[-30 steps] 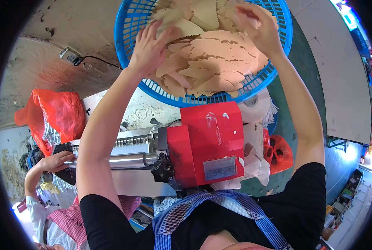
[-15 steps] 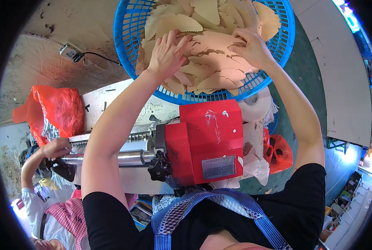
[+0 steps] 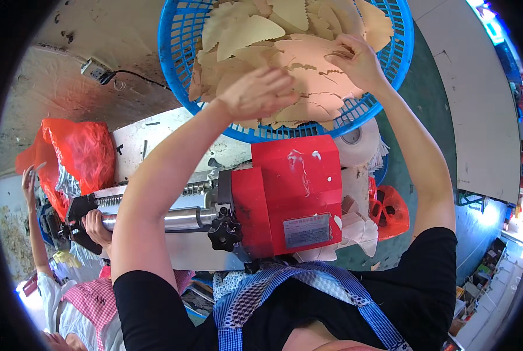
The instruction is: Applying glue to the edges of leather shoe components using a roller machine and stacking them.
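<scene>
A blue plastic basket (image 3: 403, 64) holds a heap of thin beige cut pieces (image 3: 317, 79) with zigzag edges. My left hand (image 3: 260, 93), a little blurred, stretches out flat over the near left part of the heap, with no piece visible in it. On the right side of the heap is my right hand (image 3: 359, 65), its fingers curled and thumb drawn in close to the pieces. Whatever lies between those fingertips, if anything, is too small to make out. Below the basket stands a red machine housing (image 3: 293, 199) with a metal roller (image 3: 182, 220) reaching left.
At the left a co-worker's hand (image 3: 97, 227) rests by the roller, and the other (image 3: 28, 182) is raised beside a red plastic bag (image 3: 86, 155). A black knob (image 3: 224, 234) juts from the machine. Right of it are a white roll (image 3: 355, 149) and another red bag (image 3: 392, 213).
My left hand has moved down and right over the heap, its fingers now pointing right. My right hand has shifted slightly. The co-worker has raised one hand, and another now shows at the roller.
</scene>
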Available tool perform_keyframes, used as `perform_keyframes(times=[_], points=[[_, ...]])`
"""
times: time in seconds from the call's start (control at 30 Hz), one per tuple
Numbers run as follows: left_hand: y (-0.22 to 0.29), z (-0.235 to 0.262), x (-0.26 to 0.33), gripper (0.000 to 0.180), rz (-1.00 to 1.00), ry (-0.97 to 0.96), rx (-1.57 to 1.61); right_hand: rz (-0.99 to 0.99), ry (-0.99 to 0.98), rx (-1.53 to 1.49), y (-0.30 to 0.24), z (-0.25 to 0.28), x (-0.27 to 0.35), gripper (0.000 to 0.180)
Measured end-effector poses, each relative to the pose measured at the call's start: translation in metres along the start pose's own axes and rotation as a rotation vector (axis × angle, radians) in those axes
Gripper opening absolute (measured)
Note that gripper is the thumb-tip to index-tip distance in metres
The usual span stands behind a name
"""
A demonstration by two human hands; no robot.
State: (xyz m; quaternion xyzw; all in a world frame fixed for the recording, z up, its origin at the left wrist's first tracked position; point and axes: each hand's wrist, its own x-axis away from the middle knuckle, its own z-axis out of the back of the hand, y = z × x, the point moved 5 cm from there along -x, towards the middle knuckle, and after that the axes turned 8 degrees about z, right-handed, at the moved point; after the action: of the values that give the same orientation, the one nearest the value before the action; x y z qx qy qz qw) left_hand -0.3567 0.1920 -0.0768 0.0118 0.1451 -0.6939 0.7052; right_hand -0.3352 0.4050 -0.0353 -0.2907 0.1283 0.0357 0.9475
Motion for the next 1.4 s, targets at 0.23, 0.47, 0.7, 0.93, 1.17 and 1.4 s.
perform_keyframes(times=[0.23, 0.47, 0.7, 0.93, 1.17, 1.4], points=[[-0.005, -0.042, -0.001, 0.062, 0.208, -0.244, 0.056, 0.179, 0.075, 0.034, 0.006, 0.012, 0.007, 0.023], [-0.011, -0.042, -0.002, 0.038, 0.267, -0.35, 0.147, -0.035, 0.124, -0.33, 0.023, 0.026, 0.008, 0.024], [-0.009, 0.013, -0.031, 0.036, 0.136, 0.252, -0.015, 0.096, 0.037, -0.194, 0.016, -0.012, -0.016, 0.028], [-0.045, 0.021, -0.055, 0.073, 0.618, 0.418, 0.136, 0.545, 0.265, 0.149, -0.016, 0.01, -0.011, 0.035], [-0.064, 0.007, -0.084, 0.064, 0.732, -0.189, 0.693, -0.345, 0.049, -0.202, 0.006, -0.006, 0.106, 0.027], [-0.041, 0.012, -0.084, 0.037, 0.579, -0.122, 0.677, 0.084, 0.049, 0.015, -0.005, -0.072, 0.102, 0.032]])
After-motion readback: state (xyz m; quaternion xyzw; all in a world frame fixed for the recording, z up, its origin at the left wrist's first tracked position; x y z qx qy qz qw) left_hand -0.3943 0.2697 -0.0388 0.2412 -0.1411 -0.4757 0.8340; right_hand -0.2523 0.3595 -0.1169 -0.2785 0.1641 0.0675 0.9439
